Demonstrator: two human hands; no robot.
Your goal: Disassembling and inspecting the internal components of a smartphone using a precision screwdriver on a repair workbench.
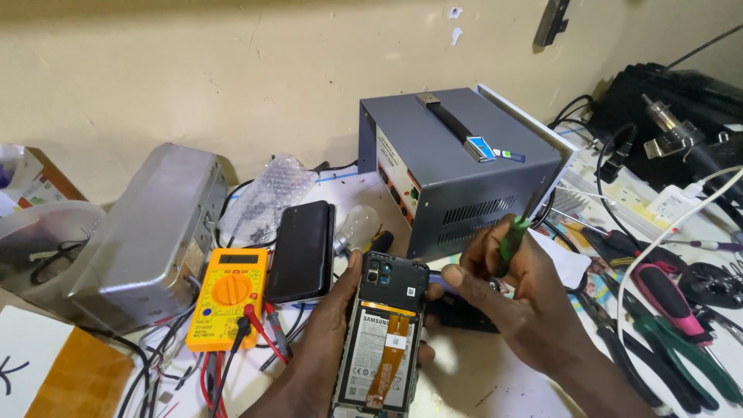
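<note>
Phone (385,333): back off, light, fragile; grip edges only
Left hand (329,340): cradling phone
Right hand (526,302): pinching screwdriver (512,238)

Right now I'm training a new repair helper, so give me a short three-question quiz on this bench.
1. True or false: the phone in the left hand has its back cover off.
2. What does the right hand hold? A) pliers B) green-handled screwdriver C) bulb
3. What colour is the meter left of the phone?

Key: 1 true, its battery and inner parts show. 2 B. 3 yellow with an orange dial.
</note>
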